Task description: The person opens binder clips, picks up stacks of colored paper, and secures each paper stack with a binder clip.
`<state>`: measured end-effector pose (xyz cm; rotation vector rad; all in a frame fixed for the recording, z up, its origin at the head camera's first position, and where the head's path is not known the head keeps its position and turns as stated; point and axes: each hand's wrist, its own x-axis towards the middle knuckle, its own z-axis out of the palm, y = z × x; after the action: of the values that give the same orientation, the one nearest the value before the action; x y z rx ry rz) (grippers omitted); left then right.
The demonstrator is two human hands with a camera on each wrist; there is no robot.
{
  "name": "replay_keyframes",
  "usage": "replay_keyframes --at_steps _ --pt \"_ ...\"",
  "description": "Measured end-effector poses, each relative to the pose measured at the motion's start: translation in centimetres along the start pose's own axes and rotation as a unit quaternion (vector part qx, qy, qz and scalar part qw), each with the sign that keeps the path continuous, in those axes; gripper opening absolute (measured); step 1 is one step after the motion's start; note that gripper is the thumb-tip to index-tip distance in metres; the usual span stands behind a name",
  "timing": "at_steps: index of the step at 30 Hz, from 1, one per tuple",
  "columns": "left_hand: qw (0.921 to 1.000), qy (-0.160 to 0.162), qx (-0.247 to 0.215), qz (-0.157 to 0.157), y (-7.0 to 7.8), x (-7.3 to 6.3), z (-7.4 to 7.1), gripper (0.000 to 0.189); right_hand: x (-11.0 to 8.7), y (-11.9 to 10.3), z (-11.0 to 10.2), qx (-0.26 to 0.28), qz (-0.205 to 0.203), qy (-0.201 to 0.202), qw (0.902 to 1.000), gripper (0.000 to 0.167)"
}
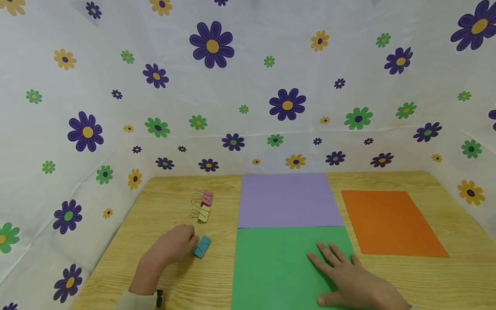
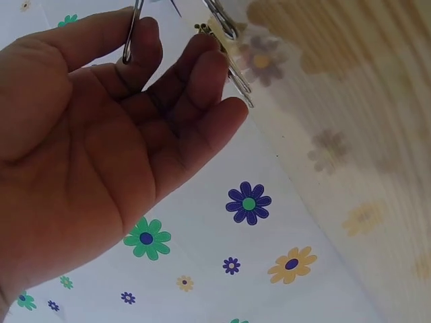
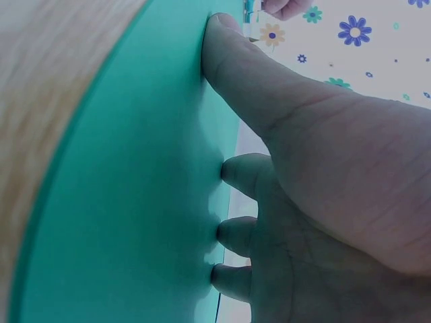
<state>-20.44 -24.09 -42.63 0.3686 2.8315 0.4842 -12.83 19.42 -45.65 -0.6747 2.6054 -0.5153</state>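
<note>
My left hand [image 1: 174, 245] pinches a wire handle [image 2: 133, 33] of a blue binder clip [image 1: 202, 246] between thumb and index finger, at the left side of the table. The clip's blue body points right, away from the fingers. Behind it lie a yellow binder clip [image 1: 203, 213] and a pink binder clip [image 1: 207, 197], their wire handles toward the left. My right hand [image 1: 352, 280] rests with spread fingers on a green sheet [image 1: 279, 262]; in the right wrist view its fingertips [image 3: 232, 171] touch the sheet.
A purple sheet [image 1: 288, 200] lies directly behind the green one, their edges meeting. An orange sheet [image 1: 395, 224] lies to the right on the wooden table [image 1: 217, 284]. White cloth with printed flowers [image 1: 248, 86] stands round the back and both sides.
</note>
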Motion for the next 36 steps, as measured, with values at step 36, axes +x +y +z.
replay_keyframes --at_steps 36 --pt "0.9981 0.016 -0.034 0.05 0.9 -0.7 -1.2 0.018 0.1 0.2 -0.1 0.015 0.014 -0.018 0.9996 0.098"
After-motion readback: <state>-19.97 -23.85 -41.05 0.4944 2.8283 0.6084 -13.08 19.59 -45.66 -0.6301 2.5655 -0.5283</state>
